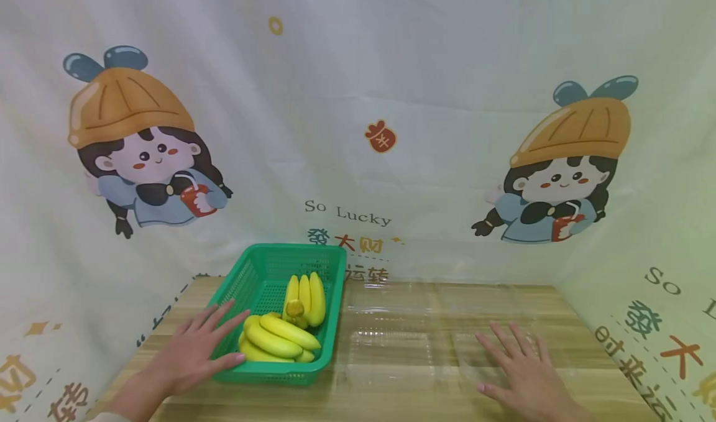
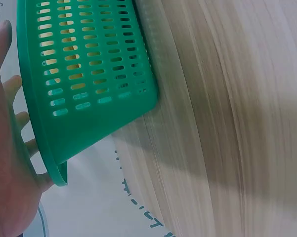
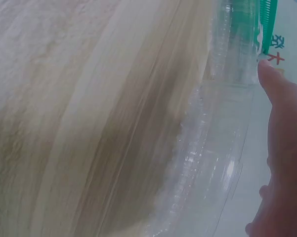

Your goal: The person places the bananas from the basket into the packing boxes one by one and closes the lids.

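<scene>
A green plastic basket (image 1: 268,369) stands left of centre on the table, with two bunches of bananas in it. One bunch (image 1: 274,337) lies across the near end; the other bunch (image 1: 317,301) points away, behind it. My left hand (image 1: 192,350) is spread at the basket's left side, fingers over the rim; whether they touch it I cannot tell. In the left wrist view, the slotted basket wall (image 2: 106,111) is beside that hand (image 2: 12,163). My right hand (image 1: 526,372), fingers spread, hovers by a clear plastic container (image 1: 386,353), whose see-through outline is hard to follow.
The wood-grain tabletop (image 1: 291,403) meets a pale printed cloth (image 1: 447,192) that hangs behind and along both sides. In the right wrist view, the clear plastic (image 3: 212,133) stretches along beside the right hand (image 3: 286,133), towards the green basket (image 3: 268,24).
</scene>
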Available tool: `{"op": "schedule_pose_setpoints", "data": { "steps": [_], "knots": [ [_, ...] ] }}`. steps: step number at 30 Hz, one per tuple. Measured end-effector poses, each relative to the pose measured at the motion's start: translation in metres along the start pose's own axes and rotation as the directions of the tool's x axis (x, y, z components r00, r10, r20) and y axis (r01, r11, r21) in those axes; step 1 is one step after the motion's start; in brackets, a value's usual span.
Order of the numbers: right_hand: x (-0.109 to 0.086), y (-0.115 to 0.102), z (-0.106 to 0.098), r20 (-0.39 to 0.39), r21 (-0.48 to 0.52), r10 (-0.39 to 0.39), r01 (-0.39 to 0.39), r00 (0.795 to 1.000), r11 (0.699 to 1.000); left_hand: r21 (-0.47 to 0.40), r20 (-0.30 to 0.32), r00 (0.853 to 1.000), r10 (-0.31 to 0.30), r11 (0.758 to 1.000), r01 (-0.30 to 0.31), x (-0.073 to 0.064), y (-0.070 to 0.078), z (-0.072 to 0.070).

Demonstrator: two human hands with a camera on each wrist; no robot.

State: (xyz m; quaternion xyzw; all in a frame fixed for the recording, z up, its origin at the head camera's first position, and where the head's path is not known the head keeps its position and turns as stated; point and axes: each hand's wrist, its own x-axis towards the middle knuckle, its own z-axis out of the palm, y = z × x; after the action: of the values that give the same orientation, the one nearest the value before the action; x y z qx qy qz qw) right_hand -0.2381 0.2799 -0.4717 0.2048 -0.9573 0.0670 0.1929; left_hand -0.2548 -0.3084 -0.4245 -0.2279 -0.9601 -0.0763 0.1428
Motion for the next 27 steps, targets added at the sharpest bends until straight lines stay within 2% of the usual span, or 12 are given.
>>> {"op": "schedule_pose_setpoints", "data": {
  "steps": [9, 19, 27],
  "knots": [
    [0.010, -0.008, 0.000, -0.011, 0.012, -0.005, 0.005, 1.000, 1.000, -0.045, -0.014, 1.000, -0.011, 0.999, 0.010, 0.005, 0.009, 0.000],
    [0.021, -0.017, 0.001, -0.060, -0.024, -0.011, 0.010, 0.998, 1.000, -0.165, 0.002, 1.000, -0.013, 0.986, 0.014, 0.014, 0.026, -0.003],
    [0.029, -0.025, 0.005, -0.148, 0.036, -0.052, 0.058, 0.988, 0.998, -0.218, 0.035, 0.999, -0.033, 0.975, 0.040, 0.021, 0.040, -0.005]
  ]
}}
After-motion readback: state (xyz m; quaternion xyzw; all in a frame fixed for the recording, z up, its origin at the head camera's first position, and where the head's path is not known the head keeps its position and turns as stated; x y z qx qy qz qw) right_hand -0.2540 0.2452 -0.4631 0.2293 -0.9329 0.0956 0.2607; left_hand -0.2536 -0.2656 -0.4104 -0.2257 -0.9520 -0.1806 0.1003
